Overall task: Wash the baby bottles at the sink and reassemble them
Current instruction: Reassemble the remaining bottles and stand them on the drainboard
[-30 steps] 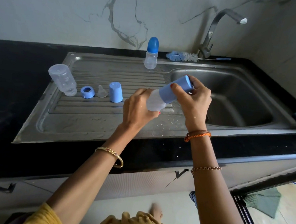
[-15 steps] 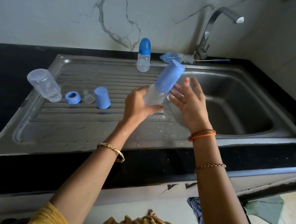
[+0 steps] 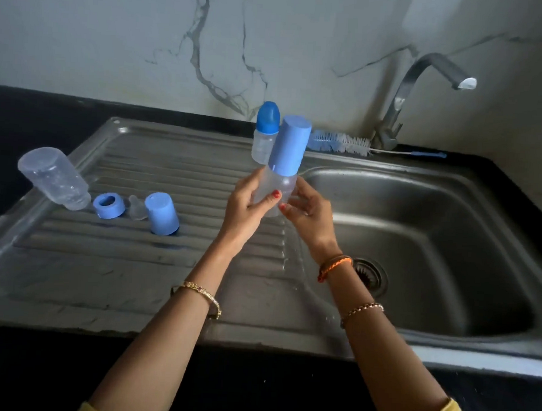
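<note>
Two hands gripping one capped baby bottle [image 3: 278, 187], holding it nearly upright over the drainboard [image 3: 71, 276] beside the sink basin [image 3: 449, 246]: left hand [image 3: 243, 208] wrapping its clear body, right hand [image 3: 310, 215] pinching the other side. Standing just behind, a smaller capped bottle [image 3: 265, 132]. Lying at the back rim, a bottle brush [image 3: 340, 143] near the tap [image 3: 404, 99]. Resting to the left on the drainboard, an upturned clear bottle [image 3: 56, 178], blue ring [image 3: 109, 205], clear teat [image 3: 136, 208], blue cap [image 3: 162, 213].
</note>
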Action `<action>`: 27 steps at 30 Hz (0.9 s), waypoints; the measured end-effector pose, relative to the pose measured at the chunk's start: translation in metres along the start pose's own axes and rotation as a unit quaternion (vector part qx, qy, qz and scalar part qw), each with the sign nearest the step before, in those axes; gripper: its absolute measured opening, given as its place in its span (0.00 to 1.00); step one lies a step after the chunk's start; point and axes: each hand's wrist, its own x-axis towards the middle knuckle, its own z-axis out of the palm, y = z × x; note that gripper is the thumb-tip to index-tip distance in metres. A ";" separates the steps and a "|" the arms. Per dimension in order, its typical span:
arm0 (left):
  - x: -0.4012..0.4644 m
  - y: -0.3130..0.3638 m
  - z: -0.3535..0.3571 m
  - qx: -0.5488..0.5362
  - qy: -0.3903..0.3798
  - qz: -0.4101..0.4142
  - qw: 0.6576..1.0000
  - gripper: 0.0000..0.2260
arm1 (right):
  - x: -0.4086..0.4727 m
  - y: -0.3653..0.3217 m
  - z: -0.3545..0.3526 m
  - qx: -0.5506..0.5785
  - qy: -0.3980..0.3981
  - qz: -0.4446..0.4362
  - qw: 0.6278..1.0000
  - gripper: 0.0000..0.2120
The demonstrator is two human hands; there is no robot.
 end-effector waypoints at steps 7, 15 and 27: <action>0.060 -0.014 -0.015 0.060 0.106 -0.043 0.992 0.19 | 0.073 0.006 0.050 -0.030 0.048 0.030 0.998 0.19; 0.119 -0.042 -0.026 0.023 0.169 -0.089 0.981 0.21 | 0.132 0.011 0.086 -0.041 0.074 0.031 0.996 0.19; 0.137 -0.066 -0.038 0.103 0.188 -0.092 0.972 0.21 | 0.143 0.021 0.103 -0.119 0.057 -0.032 0.991 0.13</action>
